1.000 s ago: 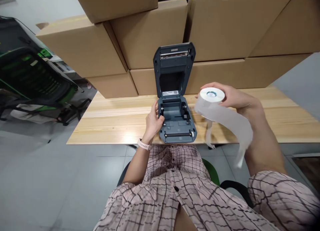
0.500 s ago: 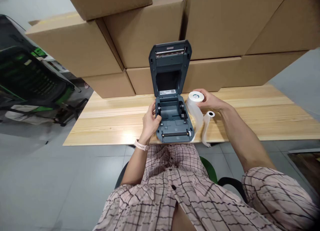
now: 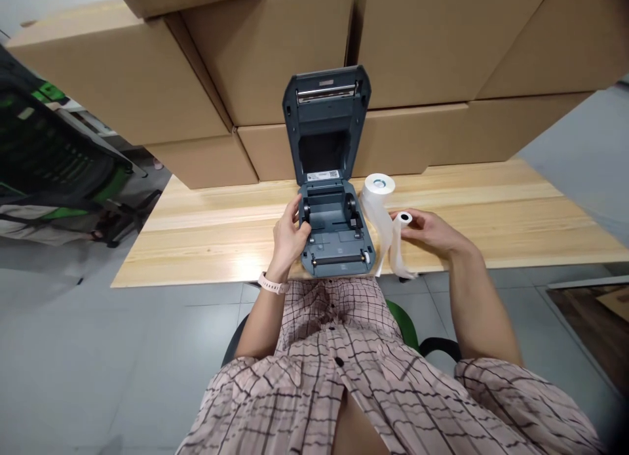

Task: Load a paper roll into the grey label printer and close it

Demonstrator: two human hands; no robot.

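Note:
A dark grey label printer [image 3: 331,235] stands open on the wooden table [image 3: 206,245], its lid [image 3: 324,124] tipped up and back. My left hand [image 3: 287,235] grips the printer's left side, fingers curled over its edge. A white paper roll [image 3: 377,186] stands on end on the table just right of the printer, with a loose strip trailing down to a small curled coil [image 3: 403,219]. My right hand [image 3: 427,232] lies right of that coil, its fingers closed on it.
Large cardboard boxes [image 3: 432,55] are stacked along the back of the table, behind and over the printer. A black and green office chair [image 3: 54,160] stands at the left on the grey tiled floor. Bare tabletop stretches right of my right hand.
My right hand brought the paper roll down from the air, stood it on the table beside the printer and let go, then took hold of the small coil. My left hand stayed on the printer.

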